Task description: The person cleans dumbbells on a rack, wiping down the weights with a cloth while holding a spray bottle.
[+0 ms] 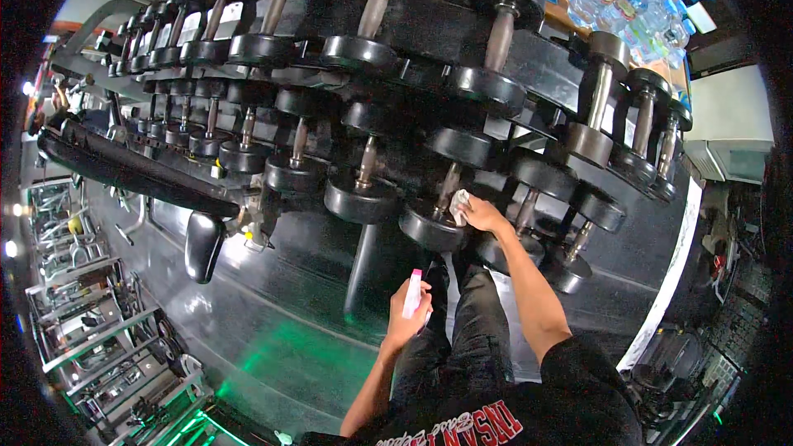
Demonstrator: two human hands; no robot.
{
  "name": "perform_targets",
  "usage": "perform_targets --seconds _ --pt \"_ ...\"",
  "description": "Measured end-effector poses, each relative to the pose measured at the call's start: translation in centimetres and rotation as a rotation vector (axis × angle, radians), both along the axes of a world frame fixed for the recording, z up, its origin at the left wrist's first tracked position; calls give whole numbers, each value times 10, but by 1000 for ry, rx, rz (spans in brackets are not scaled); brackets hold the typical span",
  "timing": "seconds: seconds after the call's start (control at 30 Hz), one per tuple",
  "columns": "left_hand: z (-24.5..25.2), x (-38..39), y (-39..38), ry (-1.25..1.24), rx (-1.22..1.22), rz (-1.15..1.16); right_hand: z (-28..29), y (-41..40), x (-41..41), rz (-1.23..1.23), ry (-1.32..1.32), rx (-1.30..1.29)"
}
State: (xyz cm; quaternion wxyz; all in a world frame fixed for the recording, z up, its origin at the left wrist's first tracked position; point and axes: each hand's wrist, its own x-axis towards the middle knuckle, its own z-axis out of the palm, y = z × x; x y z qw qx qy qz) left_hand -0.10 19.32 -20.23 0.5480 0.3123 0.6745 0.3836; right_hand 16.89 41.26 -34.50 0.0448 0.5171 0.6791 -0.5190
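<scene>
My right hand (pixel 482 213) grips a crumpled white cloth (pixel 459 207). The cloth is against the near head of a black dumbbell (pixel 432 227), beside its metal handle, on the lower tier of the rack. Lower down and to the left, my left hand (pixel 409 308) is wrapped around a white spray bottle (pixel 411 301) with a pink top, held in front of my legs. Just left of the cloth's dumbbell rests another black dumbbell (pixel 361 198); to the right lies a further one (pixel 526 207).
More dumbbells line the upper tier (pixel 378 9). A padded black bench (pixel 133 164) stands to the left. Packs of plastic water bottles (pixel 626 3) sit behind the rack at the upper right. Gym machines (pixel 93 328) fill the far left, past the dark floor (pixel 279 310).
</scene>
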Motion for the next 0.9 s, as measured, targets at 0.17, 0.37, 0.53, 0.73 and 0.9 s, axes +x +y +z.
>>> perform_targets --seconds 0.17,0.37,0.53,0.73,0.9 --pt "-20 -8 -18 29 95 103 34 -14 -30 -23 280 110" --pt "-8 -15 -11 -33 91 89 28 -5 -124 52 69 179" --pt "-10 -32 -24 30 87 100 37 1 -131 84 -57 73" --pt "-12 -31 -28 6 145 103 45 -24 -20 27 237 114" --pt "-21 -30 -25 18 149 17 11 -15 25 63 -177 146"
